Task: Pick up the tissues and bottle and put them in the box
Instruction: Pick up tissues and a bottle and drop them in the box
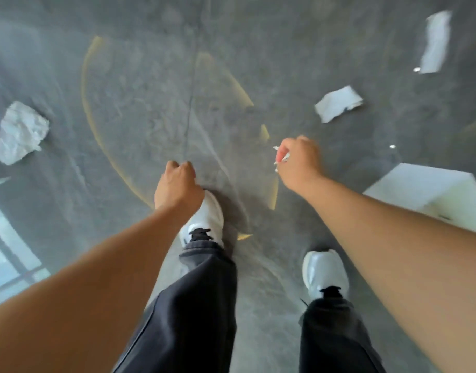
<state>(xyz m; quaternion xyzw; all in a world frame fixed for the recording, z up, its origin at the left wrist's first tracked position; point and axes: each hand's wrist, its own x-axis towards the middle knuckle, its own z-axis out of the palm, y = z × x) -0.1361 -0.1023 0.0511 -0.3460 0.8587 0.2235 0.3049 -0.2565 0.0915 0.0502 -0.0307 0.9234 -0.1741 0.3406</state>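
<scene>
Both forearms fill the lower frame, bare, reaching forward over dark trousers and two white trainers planted on the grey stone floor (150, 109). Left hand (177, 184) is curled into a loose fist above the left shoe (208, 216); nothing visible in it, though the palm faces away so I cannot tell for certain. Right hand (298, 160) is closed tight around a small wad of tissue (281, 158), white scraps poking out between thumb and fingers. White box (430, 192) sits at 3 o'clock, near the right forearm; only one corner shows and its opening is not clearly visible. Loose tissues on the floor: one crumpled piece (20, 133) at 9 o'clock, well apart from both hands; a flatter sheet (337, 103) at 1 o'clock, just beyond the right hand; a long strip (434, 41) further out at 1–2 o'clock. Bottle not in view. Judgement: step in hand is carrying the held wad to the box. To do it well, swing the right hand toward 3 o'clock, get it fully over the opening before loosening the fingers, since light tissue drifts. The free left hand could take the 9 o'clock piece next.
</scene>
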